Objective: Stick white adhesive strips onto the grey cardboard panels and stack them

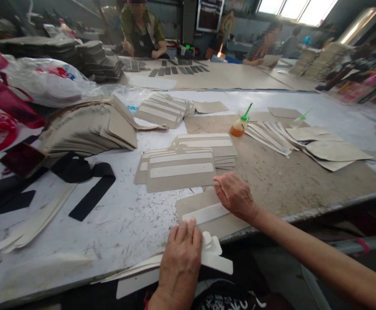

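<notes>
My left hand [180,254] rests at the table's near edge, fingers together and curled over a bundle of white strips [214,254] that sticks out to the right. My right hand [235,196] lies on a brown cardboard piece [207,211] with a white strip [207,213] laid on it, thumb and fingers pinched at the piece's far edge. Just beyond is a stack of brown cardboard pieces with white strips [180,170].
A tall fan of cardboard blanks [87,127] lies left, black strips [91,185] and loose white strips [33,224] nearer. An orange glue bottle [239,125] stands mid-table; more cardboard [320,146] lies right. Plastic bags [46,79] sit far left. Two people sit at the far table.
</notes>
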### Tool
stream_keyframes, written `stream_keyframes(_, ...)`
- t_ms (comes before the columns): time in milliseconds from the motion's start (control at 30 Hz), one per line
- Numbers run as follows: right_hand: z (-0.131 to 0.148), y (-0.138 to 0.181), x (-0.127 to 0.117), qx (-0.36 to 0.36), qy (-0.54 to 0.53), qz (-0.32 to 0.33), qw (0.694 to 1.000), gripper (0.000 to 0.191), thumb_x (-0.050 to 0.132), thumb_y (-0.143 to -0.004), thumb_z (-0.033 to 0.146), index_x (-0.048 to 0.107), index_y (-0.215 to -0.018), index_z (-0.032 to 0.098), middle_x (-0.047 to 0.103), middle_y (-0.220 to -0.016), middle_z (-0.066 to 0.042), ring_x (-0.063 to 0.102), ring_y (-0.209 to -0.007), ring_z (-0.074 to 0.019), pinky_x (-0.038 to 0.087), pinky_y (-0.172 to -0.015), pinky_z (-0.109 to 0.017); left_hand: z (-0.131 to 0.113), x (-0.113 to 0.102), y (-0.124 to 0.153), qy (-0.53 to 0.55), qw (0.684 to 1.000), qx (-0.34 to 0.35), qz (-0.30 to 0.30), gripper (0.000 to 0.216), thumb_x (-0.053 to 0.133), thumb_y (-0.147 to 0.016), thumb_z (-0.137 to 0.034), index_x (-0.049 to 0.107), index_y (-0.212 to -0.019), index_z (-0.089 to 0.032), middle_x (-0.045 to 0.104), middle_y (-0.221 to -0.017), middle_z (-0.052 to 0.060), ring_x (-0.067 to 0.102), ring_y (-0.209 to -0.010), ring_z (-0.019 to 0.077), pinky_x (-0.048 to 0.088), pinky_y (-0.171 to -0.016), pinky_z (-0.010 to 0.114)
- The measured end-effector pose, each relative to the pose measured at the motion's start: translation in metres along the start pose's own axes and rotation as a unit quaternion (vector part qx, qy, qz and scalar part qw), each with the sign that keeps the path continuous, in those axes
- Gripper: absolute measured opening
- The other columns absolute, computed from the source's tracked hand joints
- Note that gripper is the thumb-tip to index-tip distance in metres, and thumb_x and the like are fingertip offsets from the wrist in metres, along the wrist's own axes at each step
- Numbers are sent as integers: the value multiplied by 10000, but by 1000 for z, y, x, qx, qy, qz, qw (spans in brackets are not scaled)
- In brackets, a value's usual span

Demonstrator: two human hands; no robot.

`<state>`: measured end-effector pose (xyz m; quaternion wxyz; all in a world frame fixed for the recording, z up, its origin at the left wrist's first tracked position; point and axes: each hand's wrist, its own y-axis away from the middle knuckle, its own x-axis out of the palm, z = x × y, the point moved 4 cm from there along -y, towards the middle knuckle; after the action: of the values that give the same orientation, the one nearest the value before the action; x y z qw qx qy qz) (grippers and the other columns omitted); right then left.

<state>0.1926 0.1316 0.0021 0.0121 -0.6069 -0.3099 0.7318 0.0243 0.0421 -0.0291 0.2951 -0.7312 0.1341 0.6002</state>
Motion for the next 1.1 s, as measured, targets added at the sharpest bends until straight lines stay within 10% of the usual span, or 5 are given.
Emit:
stream_keyframes(367,51,-15,35,-84,-98,25,991,272,414,-903,230,537,-1129,141,577,-901,-100,493,-841,-229,403,-756,-375,35,-42,-11,254,953,-164,29,242,373,-858,-112,560,-1000,-171,664,-870,46,606,-810,159,508,-717,287)
stream_keyframes(500,65,-22,2,29,-307,41,951,195,387,-919,224,575,-931,171,557,-830,-67,514,-818,-184,431,-749,-320,53,-63,2,709,594,-374,68,248,462,-867,-382,534,-970,-168,560,-634,-18,517,-517,99,437,-525,234)
stream_keyframes(600,88,-24,-16,86,-452,107,881,196,421,-907,255,572,-806,181,544,-769,-26,515,-740,-142,428,-693,-268,46,-69,7,804,458,-369,87,216,586,-802,-304,559,-940,-140,513,-602,-32,418,-479,49,352,-493,185)
stream_keyframes(867,115,-15,-12,251,-625,265,690,297,659,-713,391,456,-677,177,449,-593,57,414,-540,-79,340,-489,-191,22,-51,12,807,446,-366,127,187,591,-755,-244,553,-630,-111,481,-522,-7,425,-461,64,327,-483,200)
stream_keyframes(1100,109,-5,-15,214,-566,252,755,341,515,-821,424,438,-600,176,415,-577,40,390,-540,-85,318,-490,-195,20,-45,19,813,445,-353,125,243,563,-809,-325,575,-693,-112,544,-583,15,479,-501,81,372,-530,216)
